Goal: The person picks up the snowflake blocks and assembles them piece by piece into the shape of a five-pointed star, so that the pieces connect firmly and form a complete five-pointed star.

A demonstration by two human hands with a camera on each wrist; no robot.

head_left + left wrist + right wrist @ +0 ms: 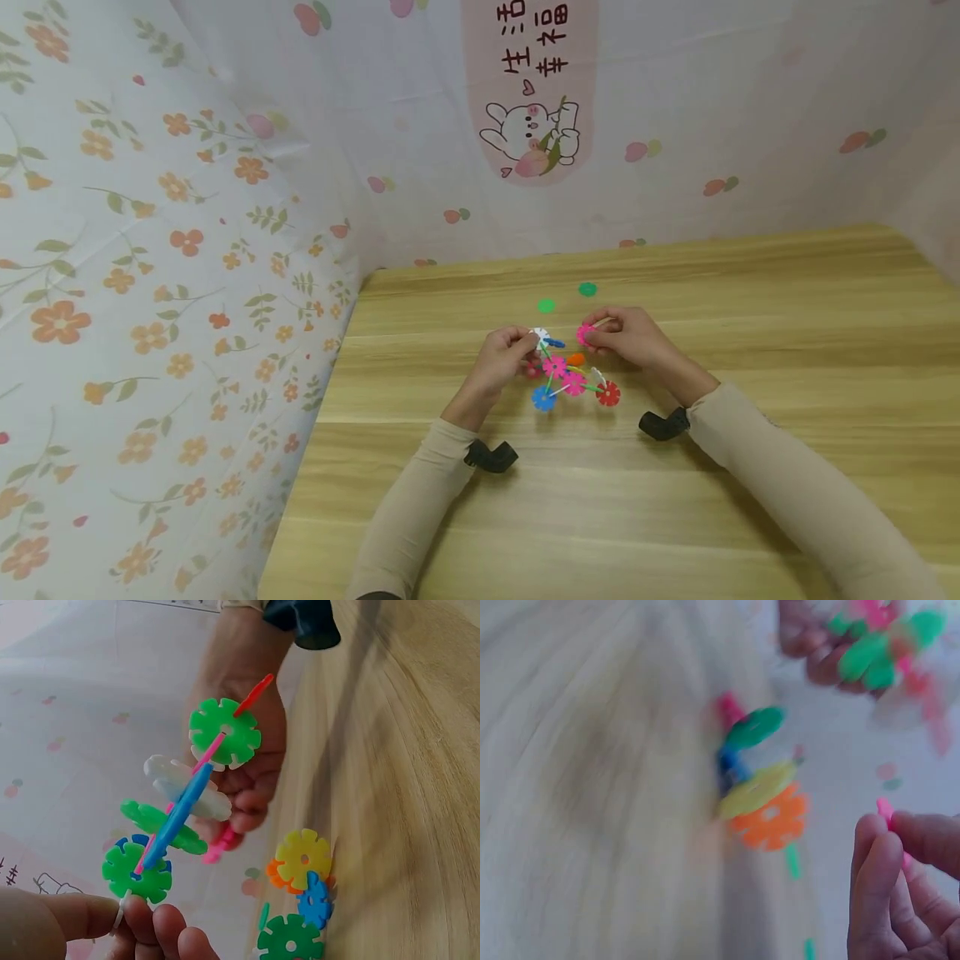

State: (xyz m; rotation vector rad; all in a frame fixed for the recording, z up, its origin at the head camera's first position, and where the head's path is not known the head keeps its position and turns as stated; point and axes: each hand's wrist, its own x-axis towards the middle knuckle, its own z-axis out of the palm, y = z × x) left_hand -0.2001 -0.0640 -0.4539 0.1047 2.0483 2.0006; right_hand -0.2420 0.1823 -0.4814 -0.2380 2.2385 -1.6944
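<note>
In the head view my left hand (491, 367) pinches a white notched disc (540, 335) at one end of a chain of interlocked flower discs. Pink discs (573, 383), a blue disc (544, 398) and a red disc (608, 393) belong to this chain, which is held above the table. The left wrist view shows green discs (137, 870) on it too. To its right, my right hand (633, 337) holds a single pink disc (585, 335) between thumb and fingers, apart from the chain. The right wrist view is blurred around the chain.
On the wooden table (600, 517), loose yellow (304, 859), blue (315, 900) and orange discs (772, 819) lie close together behind the chain. Farther back are a light green disc (546, 306) and a darker green disc (587, 289). Patterned cloth (660, 150) hangs behind and left.
</note>
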